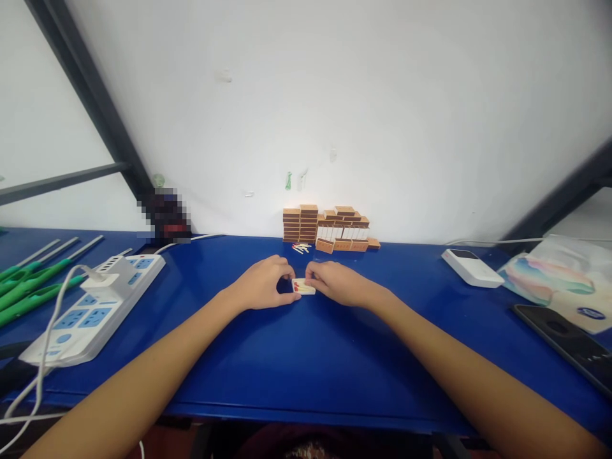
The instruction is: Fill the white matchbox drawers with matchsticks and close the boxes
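A small white matchbox tray (297, 291) with red-tipped matches (302, 287) in it lies on the blue table, between my two hands. My left hand (264, 284) grips the tray's left end, thumb at the near side and fingers at the far side. Over the right end of the tray, the fingers of my right hand (335, 282) are pressed together; what they pinch is hidden. Just beyond the tray, several loose matches (301, 247) lie in a small heap. Behind them stand stacked brown matchboxes (291, 225) and more matchboxes with white sides (342, 233).
On the left are a white power strip (86, 319) with a plugged-in charger (109, 280) and green-handled tools (33, 296). A white device (472, 268), a plastic packet (549, 274) and a dark phone (564, 341) lie right. A white wall (382, 115) rises behind the table (306, 363).
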The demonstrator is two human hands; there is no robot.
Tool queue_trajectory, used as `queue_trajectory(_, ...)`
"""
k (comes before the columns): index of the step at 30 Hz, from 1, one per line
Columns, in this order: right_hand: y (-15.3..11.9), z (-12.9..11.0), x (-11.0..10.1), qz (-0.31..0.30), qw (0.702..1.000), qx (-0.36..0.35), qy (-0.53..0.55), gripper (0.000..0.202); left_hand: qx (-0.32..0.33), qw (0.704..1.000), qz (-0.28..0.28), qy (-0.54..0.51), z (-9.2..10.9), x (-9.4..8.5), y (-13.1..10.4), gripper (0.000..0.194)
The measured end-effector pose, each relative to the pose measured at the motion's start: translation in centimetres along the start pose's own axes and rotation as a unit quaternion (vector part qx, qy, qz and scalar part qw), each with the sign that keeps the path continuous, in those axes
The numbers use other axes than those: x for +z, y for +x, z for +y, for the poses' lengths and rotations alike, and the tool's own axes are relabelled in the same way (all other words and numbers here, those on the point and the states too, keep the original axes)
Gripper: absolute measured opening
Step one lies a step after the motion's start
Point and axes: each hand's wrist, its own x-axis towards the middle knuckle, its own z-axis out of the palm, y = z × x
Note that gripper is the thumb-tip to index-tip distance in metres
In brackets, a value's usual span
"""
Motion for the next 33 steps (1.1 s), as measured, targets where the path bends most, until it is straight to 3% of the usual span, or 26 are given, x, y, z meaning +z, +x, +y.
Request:
queue_trajectory(3,-0.1,0.2,0.0,0.012,1.0,-0.014,0.022,0.012,0.0,1.0,0.002,0.0,0.1,0.0,0.0,0.03)
queue_trajectory(8,0.8,1.7,-0.5,0.081,0.996,-0.015,0.035,0.011,-0.01,1.0,0.01,-0.019,0.0,0.2,0.0,0.029)
queue_trajectory(13,3.4,3.7,-0.4,0.14,0.989,0.037,-0.017,0.01,-0.047,0.997,0.051,-0.022,-1.1,0.6,0.0,0.029)
queue_trajectory(17,5.3,4.0,0.5,0.152,0.982,0.091,-0.064,0.013,-0.097,0.993,0.071,-0.007,-2.0,0.7,0.0,0.032)
queue_trajectory(26,7.0,3.4,2.6,0.17,0.966,0.19,-0.042,0.018,-0.12,0.99,0.066,-0.043,-1.9,1.6,0.1,0.03)
queue_trajectory(33,7.0,3.3,2.7,0.142,0.966,0.206,-0.061,0.022,-0.132,0.988,0.067,-0.042,-2.1,1.9,0.7,0.031)
